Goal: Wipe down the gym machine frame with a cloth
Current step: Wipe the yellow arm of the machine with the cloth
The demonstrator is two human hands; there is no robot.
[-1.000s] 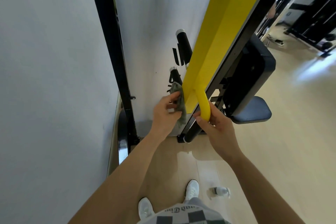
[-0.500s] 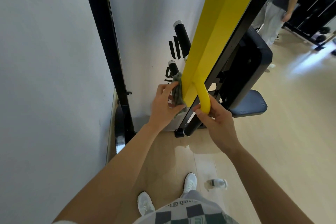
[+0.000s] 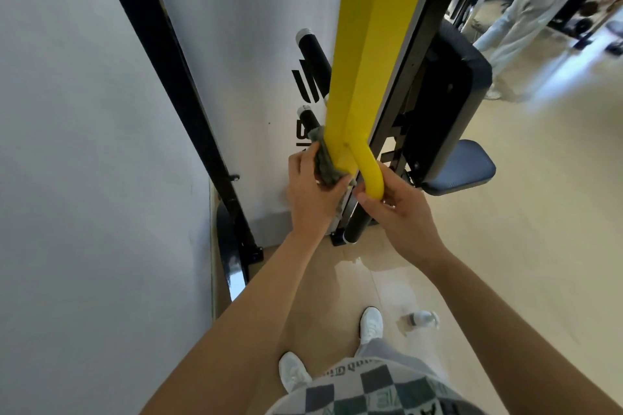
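A yellow frame beam (image 3: 374, 44) of the gym machine slopes down toward me and ends in a rounded yellow handle (image 3: 371, 175). My left hand (image 3: 312, 192) holds a grey-green cloth (image 3: 325, 162) pressed against the beam's left side, near its lower end. My right hand (image 3: 399, 209) grips the tip of the yellow handle from below, fingers curled round it. The two hands sit close together, on either side of the beam's end.
A black padded seat (image 3: 458, 165) and backrest (image 3: 451, 91) stand right of the beam. A black upright (image 3: 175, 84) runs along the white wall at left. A small spray bottle (image 3: 421, 318) lies on the floor by my feet. Another person's legs (image 3: 519, 20) stand at far right.
My left hand has slid the cloth slightly up the beam's left side. The view has shifted a little. A person has walked into view at the upper right.
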